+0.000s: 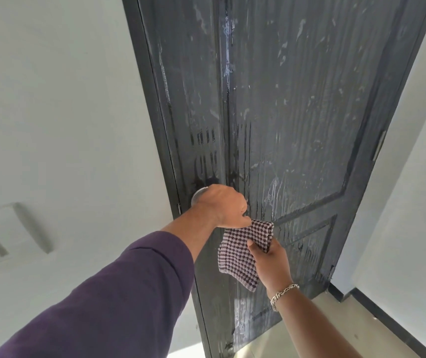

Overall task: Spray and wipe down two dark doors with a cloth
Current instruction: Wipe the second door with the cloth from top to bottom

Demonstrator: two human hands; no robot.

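Against the wet, streaked dark grey panelled door (297, 125): left hand (222, 206) curled round a round silver metal knob (198, 195), mostly hidden; right hand (271, 264) pinching a purple-and-white checked woven cloth (242, 251), seemingly just off the surface.

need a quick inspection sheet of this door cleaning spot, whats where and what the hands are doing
surface: dark door, wet, with drip streaks and pale smears across its panels
job's things: checked cloth held against the lower door; no spray bottle in view
clutter: nothing seen
hands: left hand grips the round metal knob; right hand pinches the cloth, with a chain bracelet on its wrist
cables: nothing seen
surroundings: pale wall with a switch plate to the left, light floor with dark skirting lower right
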